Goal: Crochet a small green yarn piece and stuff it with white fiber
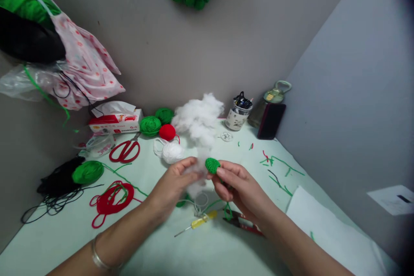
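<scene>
Between thumb and fingers, my right hand (236, 181) grips a small green crocheted piece (212, 165), rounded like a little cup or ball. A green yarn tail (228, 211) hangs below that hand. My left hand (179, 179) pinches a thin wisp of white stuffing (198, 170), held just left of the green piece. Behind both hands lies a large heap of white fiberfill (199, 118). Under them on the table are a yellow-handled crochet hook or similar tool (202, 221) and a pair of thread snips (242, 223), partly covered by my right hand.
Red-handled scissors (124, 152), a white yarn ball (172, 152), green yarn balls (150, 126) and a red yarn ball (167, 132) lie left of centre. Red yarn (114, 198) sprawls nearby. A pen jar (238, 116), phone (271, 121) and bottle (258, 110) stand at the back right. Yarn scraps (286, 168) lie right.
</scene>
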Available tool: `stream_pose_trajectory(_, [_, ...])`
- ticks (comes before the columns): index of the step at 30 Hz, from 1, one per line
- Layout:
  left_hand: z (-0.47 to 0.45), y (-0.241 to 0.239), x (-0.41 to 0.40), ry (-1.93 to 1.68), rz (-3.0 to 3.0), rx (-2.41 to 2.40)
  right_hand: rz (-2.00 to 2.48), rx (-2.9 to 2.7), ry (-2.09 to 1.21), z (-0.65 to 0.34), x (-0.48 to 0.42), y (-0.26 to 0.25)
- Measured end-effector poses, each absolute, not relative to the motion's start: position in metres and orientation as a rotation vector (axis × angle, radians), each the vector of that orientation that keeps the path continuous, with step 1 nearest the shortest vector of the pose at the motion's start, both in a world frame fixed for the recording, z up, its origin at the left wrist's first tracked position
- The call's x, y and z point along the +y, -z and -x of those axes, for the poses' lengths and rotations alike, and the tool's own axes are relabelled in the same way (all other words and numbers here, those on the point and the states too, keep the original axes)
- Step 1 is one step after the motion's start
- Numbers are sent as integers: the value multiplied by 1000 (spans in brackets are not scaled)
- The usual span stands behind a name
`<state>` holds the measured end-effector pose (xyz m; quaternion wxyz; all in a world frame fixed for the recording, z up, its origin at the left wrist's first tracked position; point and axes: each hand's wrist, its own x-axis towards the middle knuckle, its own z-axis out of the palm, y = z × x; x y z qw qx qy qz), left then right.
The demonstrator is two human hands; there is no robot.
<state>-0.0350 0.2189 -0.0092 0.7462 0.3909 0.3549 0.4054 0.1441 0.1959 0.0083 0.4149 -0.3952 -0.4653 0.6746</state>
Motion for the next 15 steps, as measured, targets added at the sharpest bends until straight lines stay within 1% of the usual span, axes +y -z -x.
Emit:
stream_pose_trajectory(4, [45,2,226,-1007,-847,871,1150,-1213,-1469,-147,202,-9])
stream_pose_trajectory(9, [51,-1,227,-877,-1077,937,1329,-1228,-1276,-147,210,0])
stream_pose_trajectory(15, [46,1,223,-777,-1352,1009,1410,-1351,-1157,-144,209,6])
